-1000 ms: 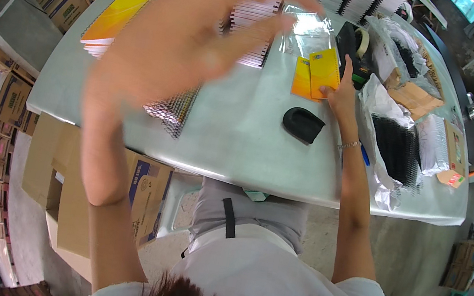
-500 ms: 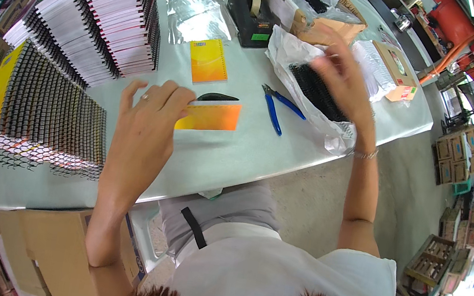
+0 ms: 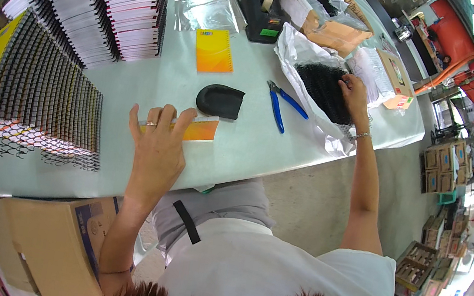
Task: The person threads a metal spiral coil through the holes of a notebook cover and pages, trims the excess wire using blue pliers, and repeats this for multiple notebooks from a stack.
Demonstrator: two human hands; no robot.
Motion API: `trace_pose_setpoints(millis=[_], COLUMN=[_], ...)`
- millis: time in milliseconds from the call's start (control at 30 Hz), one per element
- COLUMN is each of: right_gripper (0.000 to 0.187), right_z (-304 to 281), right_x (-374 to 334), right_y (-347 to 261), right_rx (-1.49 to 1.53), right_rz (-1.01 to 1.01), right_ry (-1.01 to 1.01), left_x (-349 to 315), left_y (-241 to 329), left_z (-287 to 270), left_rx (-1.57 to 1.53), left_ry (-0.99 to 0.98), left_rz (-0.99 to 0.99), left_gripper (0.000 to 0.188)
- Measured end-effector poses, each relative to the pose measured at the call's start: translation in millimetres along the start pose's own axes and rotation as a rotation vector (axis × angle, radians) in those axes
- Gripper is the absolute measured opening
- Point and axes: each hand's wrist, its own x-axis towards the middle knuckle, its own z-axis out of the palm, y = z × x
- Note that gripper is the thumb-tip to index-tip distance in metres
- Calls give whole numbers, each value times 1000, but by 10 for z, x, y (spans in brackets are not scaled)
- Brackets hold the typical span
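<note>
My left hand (image 3: 158, 151) grips a yellow-orange notebook (image 3: 201, 130) near the table's front edge, its thumb at the left end and its fingers over the far edge. Just beyond it lies a black rounded pad (image 3: 219, 101). My right hand (image 3: 355, 99) reaches to the right, fingertips pinched at the edge of a heap of black binding coils (image 3: 321, 86). The coils rest in opened white wrapping paper (image 3: 288, 48). Between my hands are blue-handled cutters (image 3: 279, 108). Another yellow notebook (image 3: 214, 51) lies flat farther back.
Tall stacks of coil-bound notebooks (image 3: 47, 83) stand at the left. A black tape dispenser (image 3: 261, 14), clear plastic sleeves (image 3: 203, 2) and a small carton (image 3: 395, 80) are toward the back. A large cardboard box (image 3: 40, 235) stands below the table's left side.
My right hand has come down onto the black coils. My left hand has brought the notebook nearer to me, uncovering the black pad. The view has shifted slightly.
</note>
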Motion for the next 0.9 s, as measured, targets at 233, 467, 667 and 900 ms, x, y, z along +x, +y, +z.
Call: trace_pose_setpoints(millis=[233, 467, 667, 900], right_gripper=[21, 16, 23, 25], right_z=[-61, -313, -810, -648], right_x=[97, 137, -21, -746], right_y=[91, 127, -1607, -2853], right_rx=[-109, -186, 250, 634], right_rz=[5, -98, -46, -233], right_ry=[-129, 71, -129, -567], left_x=[-48, -70, -21, 2], left_y=[208, 377, 322, 296], left_z=[217, 331, 375, 533], left_rx=[32, -122, -175, -183], left_ry=[127, 170, 286, 364], left_rz=[-127, -266, -321, -312], left_gripper=[34, 29, 50, 49])
